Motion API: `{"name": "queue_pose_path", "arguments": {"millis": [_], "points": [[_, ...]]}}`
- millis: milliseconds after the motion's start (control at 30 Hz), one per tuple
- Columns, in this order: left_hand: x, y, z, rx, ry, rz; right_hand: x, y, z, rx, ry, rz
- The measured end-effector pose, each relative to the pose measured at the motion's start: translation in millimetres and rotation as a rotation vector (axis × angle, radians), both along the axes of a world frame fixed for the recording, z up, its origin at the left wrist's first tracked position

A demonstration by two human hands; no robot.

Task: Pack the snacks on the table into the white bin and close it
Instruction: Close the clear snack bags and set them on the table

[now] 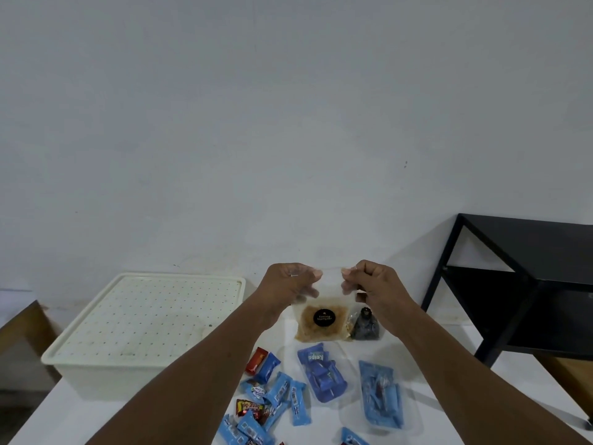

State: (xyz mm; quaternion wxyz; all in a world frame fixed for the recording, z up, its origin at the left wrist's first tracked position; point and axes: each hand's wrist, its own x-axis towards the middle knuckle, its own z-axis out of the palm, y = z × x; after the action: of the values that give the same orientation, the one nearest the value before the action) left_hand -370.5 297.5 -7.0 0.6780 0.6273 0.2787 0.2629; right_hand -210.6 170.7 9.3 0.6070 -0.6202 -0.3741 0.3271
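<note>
Nearest the viewer, loose blue sachets (276, 400) are scattered on the white counter (96, 412), some overlapping. Among them a red and yellow wrapper (249, 407) is noted; lettering resembling "beng-be" is read on it. A small red packet (256, 363) lies just beyond the scatter.

Further in, two clear pouches filled with blue sachets are laid flat side by side: the left pouch (322, 375) carries white print seen upside down and not read with certainty; the right pouch (381, 396) shows no legible text.

Beyond these, a clear pouch of brown snack (321, 329) is held upright above the counter's middle. Its top edge is pinched at both corners, by the left hand (288, 285) and the right hand (373, 285), fingers curled. A round black label with small pale writing, too fine to read, is fixed to its front. Whether its lower edge touches the counter cannot be told. A dark knotted packet (365, 326) stands just beside it, to the right.

At far left the white bin (96, 377) is set near the counter's edge, its dotted lid (144, 316) seated on top. Bare counter is left between bin and snacks.

A black shelf unit (529, 284) stands off the right edge, against a pale wall (288, 123).
</note>
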Motion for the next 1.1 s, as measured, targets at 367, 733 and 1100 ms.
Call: {"name": "queue_pose_path", "arguments": {"millis": [367,733,1100], "points": [[1,-5,7,-0.041,-0.066,-0.001,0,-6,12,0.002,-0.109,0.005],[-7,-11,13,0.021,-0.073,-0.031,-2,-7,12,0.001,-0.215,0.009],[-13,-3,17,-0.029,-0.096,0.034,6,-15,11,0.009,0.066,0.032]]}}
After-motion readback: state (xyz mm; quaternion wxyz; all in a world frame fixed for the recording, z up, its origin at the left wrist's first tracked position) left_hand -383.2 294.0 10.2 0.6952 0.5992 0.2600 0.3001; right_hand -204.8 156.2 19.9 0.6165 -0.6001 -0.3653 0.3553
